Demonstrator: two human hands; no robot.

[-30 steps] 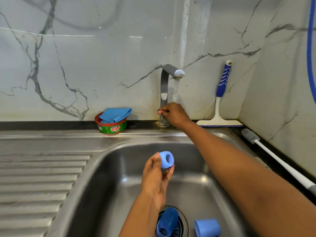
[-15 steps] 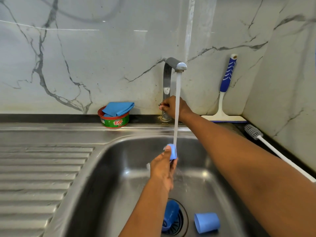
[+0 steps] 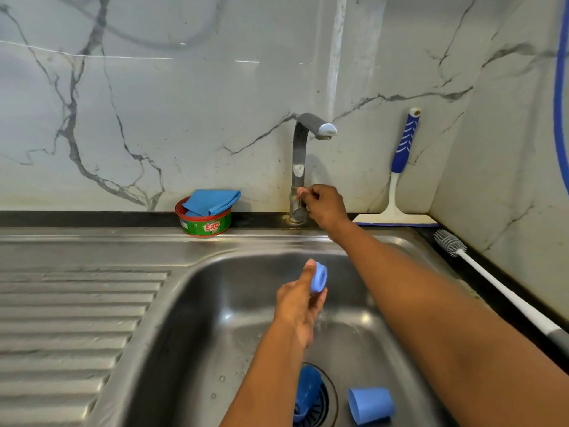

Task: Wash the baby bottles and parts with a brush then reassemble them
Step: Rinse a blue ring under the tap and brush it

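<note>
Left hand [image 3: 297,306]: grip closed on a blue ring [image 3: 319,277], pinched between thumb and fingertips and held over the sink [image 3: 215,303], below and forward of the spout. Right hand [image 3: 323,208]: grip clenched round the lever at the base of the tap [image 3: 300,167]. No stream shows at the spout; a few drops fall beneath the left hand. Other parts lie on the sink floor: a blue bottle piece [image 3: 308,392] rests across the drain [image 3: 328,405], and a blue cap [image 3: 371,409] lies on its side just beside it. The bottle brush [image 3: 492,285] lies on the counter along the right edge, well apart from both hands. The soap tub [image 3: 204,224], with a blue cloth [image 3: 212,201] in it, sits left of the tap. Assessment: rinsing stage, with brushing and reassembly apparently outstanding. Hazards: the ring looks wet and is held by a light pinch, so a hard jet from an abruptly turned lever could knock it loose into the sink. The piece over the drain may slow drainage and let dirty water pool round the cap. The brush lies close to the right forearm, and a careless sweep could knock it off the counter
</note>
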